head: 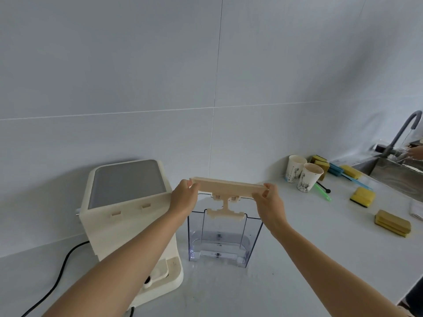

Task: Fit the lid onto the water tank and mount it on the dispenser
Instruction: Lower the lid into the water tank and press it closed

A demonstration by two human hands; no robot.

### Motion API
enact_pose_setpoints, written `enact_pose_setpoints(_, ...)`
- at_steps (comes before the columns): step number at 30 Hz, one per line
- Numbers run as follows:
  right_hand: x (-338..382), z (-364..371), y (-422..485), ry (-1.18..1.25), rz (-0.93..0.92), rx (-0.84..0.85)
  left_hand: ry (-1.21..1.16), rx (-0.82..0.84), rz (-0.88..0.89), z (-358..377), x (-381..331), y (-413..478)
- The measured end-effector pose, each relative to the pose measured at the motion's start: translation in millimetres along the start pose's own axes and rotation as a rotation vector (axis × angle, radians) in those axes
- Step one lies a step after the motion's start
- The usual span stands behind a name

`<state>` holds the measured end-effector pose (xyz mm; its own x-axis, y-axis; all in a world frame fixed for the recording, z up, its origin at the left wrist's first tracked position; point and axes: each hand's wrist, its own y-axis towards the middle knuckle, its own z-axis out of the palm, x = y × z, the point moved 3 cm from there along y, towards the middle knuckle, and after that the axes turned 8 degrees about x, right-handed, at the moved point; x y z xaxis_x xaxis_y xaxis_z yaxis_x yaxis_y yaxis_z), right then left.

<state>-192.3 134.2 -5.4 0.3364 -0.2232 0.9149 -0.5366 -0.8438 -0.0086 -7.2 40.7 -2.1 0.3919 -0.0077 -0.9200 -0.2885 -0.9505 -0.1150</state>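
Gripping one long cream plastic lid endwise, left hand and right hand hover above one clear open-topped plastic tank. Tank's rear rim partly hidden by lid. One cream dispenser just left of tank.

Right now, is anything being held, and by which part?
Yes: the cream lid is held above the clear water tank, the left hand gripping its left end and the right hand its right end.
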Motion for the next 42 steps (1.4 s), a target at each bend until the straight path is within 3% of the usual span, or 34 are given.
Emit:
enact_pose_setpoints(7, -18.8, 4.7, -20.3, -0.050, -0.036, -0.007, 0.118, 0.026, 0.086, 4.7, 23.6, -19.1)
enact_pose_setpoints(27, -48.3, 10.3, -42.3, -0.154, -0.002, 0.057, 0.537, 0.101, -0.017, 10.2, 47.8, -48.9)
enact_pose_setpoints(31, -42.0, 8.2, -35.6, -0.160, -0.009, 0.062, 0.393, 0.119, -0.043, 9.6, 47.0, -45.7)
enact_pose_setpoints(37, -24.8, 7.8, -9.3, -0.101, 0.006, 0.112, -0.090, 0.116, -0.248, 10.5, 42.5, -39.8)
enact_pose_setpoints(42, -13.1, 17.3, 7.0, -0.152, 0.079, 0.230, -0.269, 0.133, -0.380, 20.4, 41.3, -33.6)
